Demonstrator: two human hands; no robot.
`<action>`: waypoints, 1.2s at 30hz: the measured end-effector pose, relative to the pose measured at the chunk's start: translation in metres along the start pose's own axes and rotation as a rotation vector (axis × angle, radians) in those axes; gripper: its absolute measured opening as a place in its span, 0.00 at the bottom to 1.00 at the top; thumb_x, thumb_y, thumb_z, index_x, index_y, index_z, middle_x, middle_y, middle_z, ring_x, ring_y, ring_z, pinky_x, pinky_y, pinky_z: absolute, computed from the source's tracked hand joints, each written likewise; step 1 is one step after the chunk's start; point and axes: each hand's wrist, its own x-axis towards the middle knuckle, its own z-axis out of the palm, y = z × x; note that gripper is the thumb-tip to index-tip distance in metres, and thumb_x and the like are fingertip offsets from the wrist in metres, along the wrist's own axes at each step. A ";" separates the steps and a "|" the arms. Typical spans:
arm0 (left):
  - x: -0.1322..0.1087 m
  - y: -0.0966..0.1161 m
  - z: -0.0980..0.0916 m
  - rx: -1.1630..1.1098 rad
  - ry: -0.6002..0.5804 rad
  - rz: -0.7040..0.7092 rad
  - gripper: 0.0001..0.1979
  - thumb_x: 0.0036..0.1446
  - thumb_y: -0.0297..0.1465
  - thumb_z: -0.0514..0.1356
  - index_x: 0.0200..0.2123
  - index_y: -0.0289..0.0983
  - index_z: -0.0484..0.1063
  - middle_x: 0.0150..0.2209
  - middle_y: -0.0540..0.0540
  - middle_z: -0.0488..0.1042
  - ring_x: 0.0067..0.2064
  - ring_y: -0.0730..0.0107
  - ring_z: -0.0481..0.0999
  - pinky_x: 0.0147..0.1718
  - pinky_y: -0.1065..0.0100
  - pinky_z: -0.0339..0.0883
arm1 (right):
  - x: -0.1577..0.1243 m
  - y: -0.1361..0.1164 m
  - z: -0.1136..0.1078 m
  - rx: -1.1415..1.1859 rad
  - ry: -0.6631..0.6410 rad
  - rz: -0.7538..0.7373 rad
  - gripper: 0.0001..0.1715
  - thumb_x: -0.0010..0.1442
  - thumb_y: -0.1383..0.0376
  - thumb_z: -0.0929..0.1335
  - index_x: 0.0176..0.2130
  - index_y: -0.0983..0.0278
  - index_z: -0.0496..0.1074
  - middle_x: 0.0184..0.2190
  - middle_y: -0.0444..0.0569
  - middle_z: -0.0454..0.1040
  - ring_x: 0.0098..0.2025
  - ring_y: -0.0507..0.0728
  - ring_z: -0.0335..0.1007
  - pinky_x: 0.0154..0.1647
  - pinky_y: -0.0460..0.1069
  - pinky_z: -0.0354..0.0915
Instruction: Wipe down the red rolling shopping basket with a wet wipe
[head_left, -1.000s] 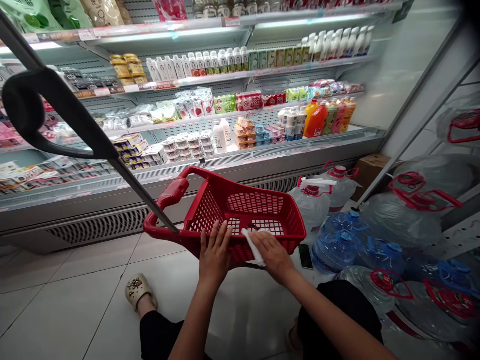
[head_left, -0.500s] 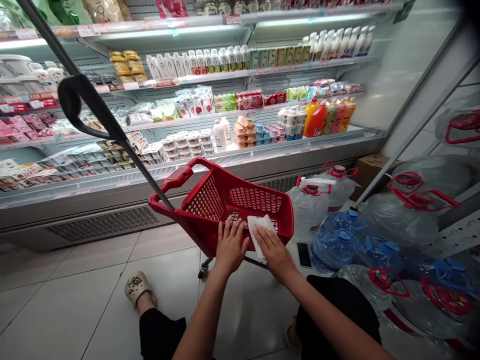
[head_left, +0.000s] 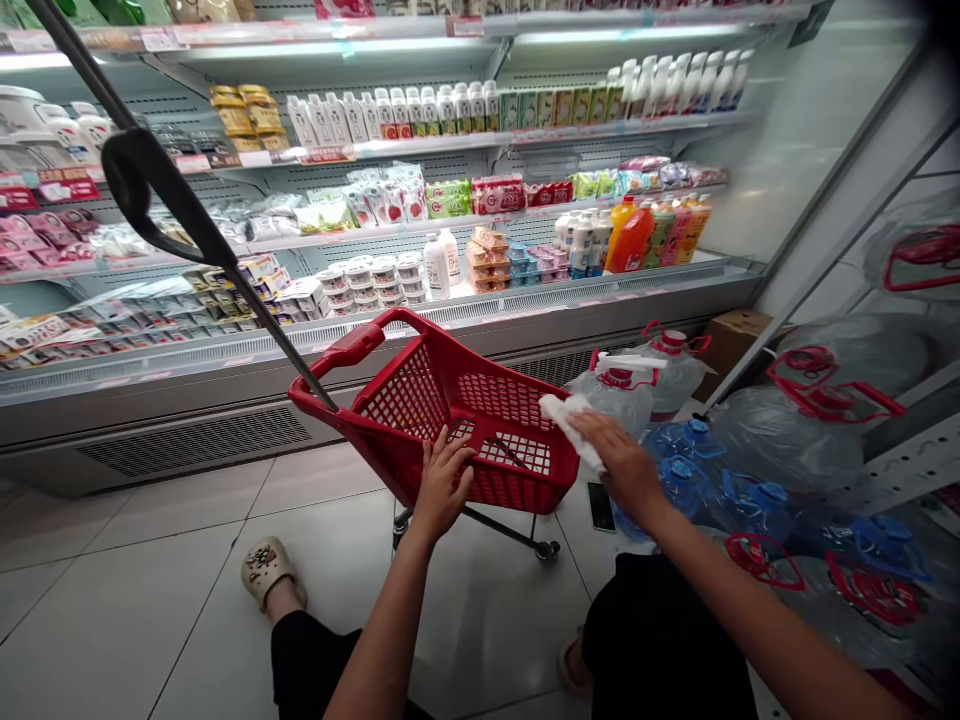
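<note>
A red plastic shopping basket on wheels [head_left: 450, 395] stands on the tiled floor in front of me, its long black pull handle [head_left: 161, 200] rising to the upper left. My left hand [head_left: 442, 480] grips the near rim of the basket, fingers curled over the edge. My right hand [head_left: 622, 455] presses a crumpled white wipe [head_left: 570, 420] against the basket's right rim, fingers lying over the cloth. My knees and a beige clog [head_left: 266, 570] show below.
An open refrigerated case [head_left: 480, 230] with dairy, yoghurt cups and juice bottles fills the back. Several large water jugs with red handles [head_left: 810, 420] crowd the right. A phone [head_left: 600, 505] lies on the floor beside the basket. A cardboard box [head_left: 739, 335] sits behind.
My right hand slid the wipe from the basket's near edge to its right rim. The basket turned a little, showing its wheels. My left hand stayed on the near rim.
</note>
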 end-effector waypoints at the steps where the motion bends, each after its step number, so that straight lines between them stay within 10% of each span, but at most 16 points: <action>1: 0.000 -0.001 -0.003 -0.004 0.006 -0.006 0.15 0.69 0.31 0.51 0.52 0.43 0.75 0.64 0.46 0.73 0.76 0.56 0.49 0.72 0.37 0.37 | -0.001 -0.013 0.008 0.017 -0.029 -0.050 0.44 0.62 0.78 0.57 0.74 0.60 0.54 0.69 0.52 0.65 0.72 0.60 0.58 0.72 0.63 0.59; 8: -0.004 0.025 0.012 0.266 0.189 -0.256 0.21 0.68 0.45 0.57 0.55 0.38 0.76 0.73 0.36 0.57 0.77 0.42 0.44 0.73 0.38 0.39 | -0.047 -0.086 0.055 0.062 -0.174 -0.256 0.44 0.66 0.78 0.57 0.76 0.63 0.42 0.72 0.55 0.58 0.73 0.57 0.56 0.71 0.58 0.63; 14: -0.014 0.016 0.017 0.284 0.159 -0.285 0.33 0.65 0.48 0.60 0.68 0.39 0.65 0.78 0.37 0.34 0.77 0.38 0.33 0.71 0.32 0.37 | -0.068 -0.014 0.028 0.060 -0.246 -0.415 0.41 0.69 0.78 0.57 0.75 0.57 0.49 0.70 0.49 0.64 0.72 0.55 0.58 0.71 0.58 0.62; 17: -0.010 0.008 0.011 0.269 0.155 -0.270 0.28 0.64 0.40 0.61 0.65 0.38 0.68 0.78 0.39 0.37 0.77 0.37 0.33 0.71 0.32 0.40 | -0.071 0.014 0.023 0.063 -0.187 -0.229 0.43 0.68 0.79 0.56 0.75 0.55 0.47 0.69 0.50 0.66 0.70 0.56 0.61 0.69 0.59 0.64; 21: -0.013 0.030 0.027 0.281 0.139 -0.192 0.22 0.69 0.34 0.54 0.64 0.37 0.69 0.76 0.37 0.48 0.77 0.45 0.41 0.73 0.37 0.42 | -0.053 -0.023 0.027 0.194 0.012 0.088 0.39 0.70 0.73 0.56 0.75 0.58 0.49 0.72 0.52 0.60 0.72 0.60 0.57 0.71 0.62 0.62; 27: -0.033 0.058 0.058 0.291 0.020 -0.058 0.24 0.69 0.29 0.50 0.67 0.37 0.63 0.74 0.38 0.55 0.76 0.51 0.49 0.73 0.37 0.43 | -0.010 -0.105 0.031 0.412 0.044 -0.108 0.37 0.71 0.74 0.57 0.74 0.57 0.53 0.70 0.52 0.64 0.72 0.60 0.58 0.70 0.62 0.63; 32: -0.036 0.046 0.051 0.265 0.000 -0.028 0.29 0.64 0.23 0.50 0.69 0.36 0.58 0.75 0.38 0.51 0.77 0.53 0.46 0.73 0.37 0.42 | -0.004 -0.103 0.035 0.475 0.214 0.066 0.32 0.73 0.70 0.58 0.72 0.57 0.58 0.70 0.53 0.64 0.72 0.64 0.59 0.71 0.66 0.60; 36: -0.037 0.039 0.040 0.169 -0.006 -0.026 0.34 0.63 0.23 0.50 0.72 0.38 0.48 0.77 0.37 0.46 0.77 0.56 0.42 0.73 0.38 0.41 | -0.018 -0.101 0.053 0.376 0.060 -0.001 0.36 0.71 0.72 0.56 0.74 0.57 0.55 0.70 0.52 0.64 0.72 0.62 0.59 0.70 0.63 0.63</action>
